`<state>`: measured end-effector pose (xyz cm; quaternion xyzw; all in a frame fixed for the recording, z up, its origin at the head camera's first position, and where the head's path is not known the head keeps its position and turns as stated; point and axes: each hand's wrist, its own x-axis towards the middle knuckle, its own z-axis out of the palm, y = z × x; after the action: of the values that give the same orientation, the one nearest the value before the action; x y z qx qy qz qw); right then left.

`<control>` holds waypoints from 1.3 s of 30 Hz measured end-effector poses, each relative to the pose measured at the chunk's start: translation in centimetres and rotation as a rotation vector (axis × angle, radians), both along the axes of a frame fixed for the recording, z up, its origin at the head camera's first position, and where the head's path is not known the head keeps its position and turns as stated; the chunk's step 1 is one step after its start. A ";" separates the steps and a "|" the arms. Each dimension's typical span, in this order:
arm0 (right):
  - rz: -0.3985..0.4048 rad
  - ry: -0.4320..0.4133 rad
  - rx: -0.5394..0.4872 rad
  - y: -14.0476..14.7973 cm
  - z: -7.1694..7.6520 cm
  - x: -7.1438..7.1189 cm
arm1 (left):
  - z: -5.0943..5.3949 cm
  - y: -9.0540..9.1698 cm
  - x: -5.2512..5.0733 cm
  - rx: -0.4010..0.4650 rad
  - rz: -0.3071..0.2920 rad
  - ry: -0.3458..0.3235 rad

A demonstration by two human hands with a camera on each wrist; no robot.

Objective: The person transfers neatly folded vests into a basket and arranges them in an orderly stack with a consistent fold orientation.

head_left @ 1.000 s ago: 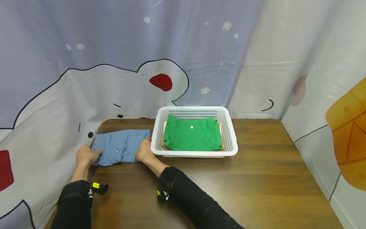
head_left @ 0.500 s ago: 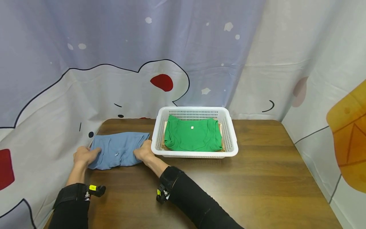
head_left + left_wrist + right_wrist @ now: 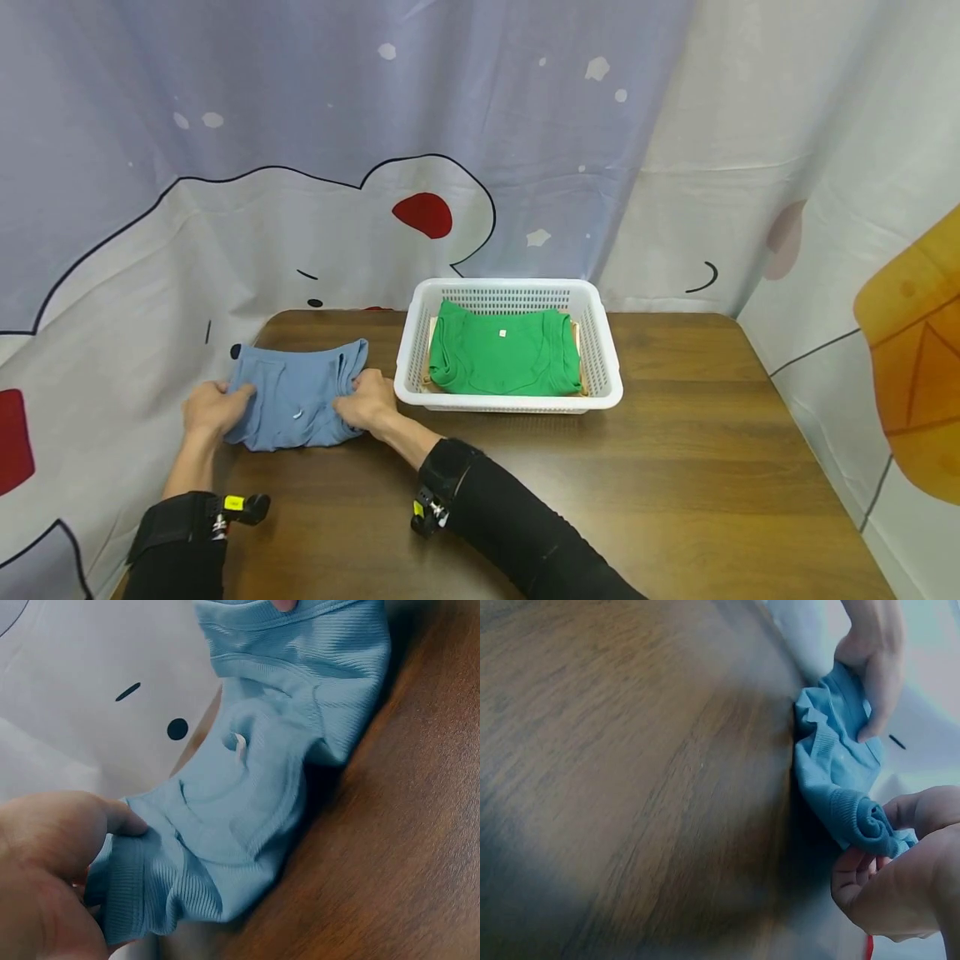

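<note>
Both hands hold a folded light-blue ribbed garment (image 3: pixel 296 396) by its two ends, at the left of the table. My left hand (image 3: pixel 213 408) grips the left end, thumb on top and fingers beneath, as the left wrist view shows. At the other end, my right hand (image 3: pixel 369 402) pinches the cloth; in the right wrist view that end of the garment (image 3: pixel 870 821) looks rolled in layers between thumb and fingers. A small white tag (image 3: pixel 240 746) shows near the garment's neckline. The middle of the cloth sags a little between the hands.
A white plastic basket (image 3: pixel 507 403) stands right of the garment, close to my right hand. In it lies a folded green garment (image 3: pixel 506 354) on top of tan cloth. The wooden table (image 3: pixel 675 467) stretches to the right. A printed curtain (image 3: pixel 300 233) hangs along the back and left.
The blue garment has shifted left and slightly nearer to me, with both hands moving along with it. My right hand has come closer to my left. The basket stays put.
</note>
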<state>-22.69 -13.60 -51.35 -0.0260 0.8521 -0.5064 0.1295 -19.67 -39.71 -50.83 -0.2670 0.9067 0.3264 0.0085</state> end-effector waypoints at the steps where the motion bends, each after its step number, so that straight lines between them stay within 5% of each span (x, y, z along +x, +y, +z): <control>1: -0.001 0.004 0.014 -0.1 0.2 0.2 | 0.2 0.0 0.1 0.005 0.002 0.003; 18: 0.043 0.060 -0.004 0.6 3.9 2.7 | 3.0 -0.7 2.5 0.041 0.020 0.085; 25: 0.088 0.091 -0.088 2.5 5.5 3.2 | 4.7 0.0 3.9 0.026 0.029 0.133; 31: 0.106 0.086 -0.147 4.3 6.5 3.3 | 6.3 0.7 4.4 -0.041 0.008 0.162; 39: 0.125 0.100 -0.183 7.3 7.8 3.2 | 8.3 1.8 5.0 -0.022 -0.015 0.174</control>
<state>-19.51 -6.35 -43.51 -0.1160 0.8044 -0.5712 0.1153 -14.63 -37.95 -42.52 -0.2307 0.9096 0.3383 -0.0709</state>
